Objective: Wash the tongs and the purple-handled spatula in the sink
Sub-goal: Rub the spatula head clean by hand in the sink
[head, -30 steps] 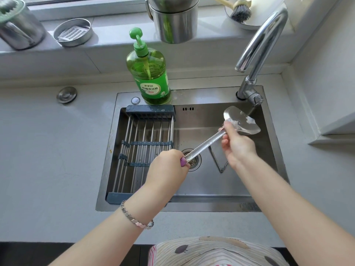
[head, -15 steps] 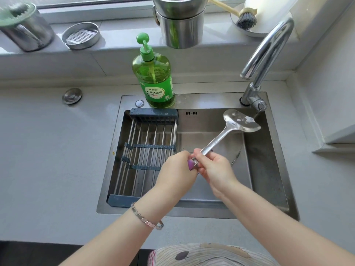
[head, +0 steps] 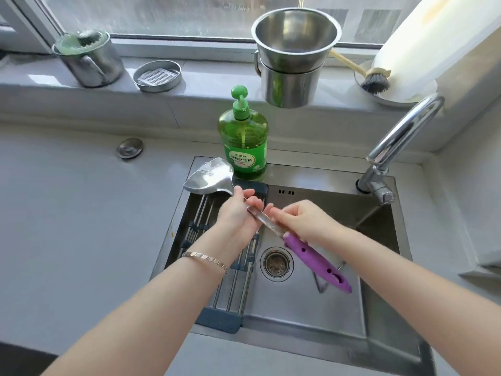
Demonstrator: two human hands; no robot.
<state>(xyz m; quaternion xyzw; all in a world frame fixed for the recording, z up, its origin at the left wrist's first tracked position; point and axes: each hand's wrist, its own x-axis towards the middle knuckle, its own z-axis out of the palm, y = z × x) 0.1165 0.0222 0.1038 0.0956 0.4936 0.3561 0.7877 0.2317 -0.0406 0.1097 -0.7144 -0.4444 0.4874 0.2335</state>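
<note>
Currently above sink: left hand grips spatula shaft near blade, right hand pinches it by purple grip, likely to steady and rub it clean.

I read this as home kitchen, washing-up spot. Stainless sink set in grey countertop, chrome swan-neck faucet running water, strainer drain in basin floor. Green pump bottle of dish soap on sink's back rim, slatted drain rack across left part of basin. Grey windowsill below window carries stacked steel pots, wooden-handled dish brush, steel mug stuffed with scrubbers.
</note>
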